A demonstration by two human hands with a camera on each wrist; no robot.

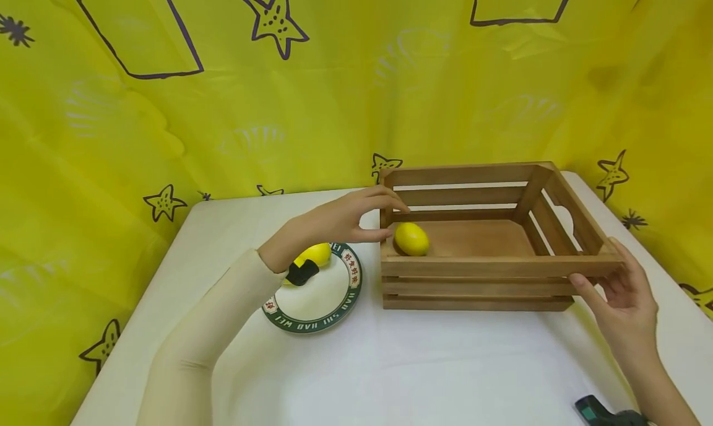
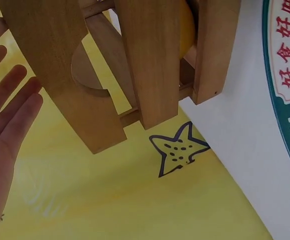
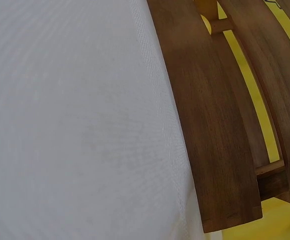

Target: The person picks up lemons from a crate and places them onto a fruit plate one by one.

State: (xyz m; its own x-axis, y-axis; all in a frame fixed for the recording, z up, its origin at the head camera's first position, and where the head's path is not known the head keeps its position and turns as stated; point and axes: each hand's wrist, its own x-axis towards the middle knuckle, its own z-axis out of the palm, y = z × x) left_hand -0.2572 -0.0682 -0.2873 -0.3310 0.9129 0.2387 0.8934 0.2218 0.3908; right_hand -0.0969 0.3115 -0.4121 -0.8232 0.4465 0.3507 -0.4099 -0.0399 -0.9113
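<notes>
A slatted wooden crate [image 1: 473, 268] stands on the white table, with a lemon [image 1: 411, 239] inside at its left end. My left hand [image 1: 356, 215] is at the crate's left end, its fingers extended at the top rim; the left wrist view shows the fingers [image 2: 15, 100] spread beside the end board [image 2: 50, 60]. With thumb at the front and fingers round the side, my right hand [image 1: 624, 290] holds the crate's front right corner. Left of the crate lies a green-rimmed plate [image 1: 350, 302] bearing a lemon [image 1: 319, 253], partly hidden by the left wrist and its black camera.
A yellow curtain [image 1: 334, 116] with drawn stars hangs behind the table. The white tablecloth [image 1: 418, 370] spreads in front of crate and plate. A dark strapped device [image 1: 604, 413] sits at the right wrist. The right wrist view shows crate slats [image 3: 214, 130] close up.
</notes>
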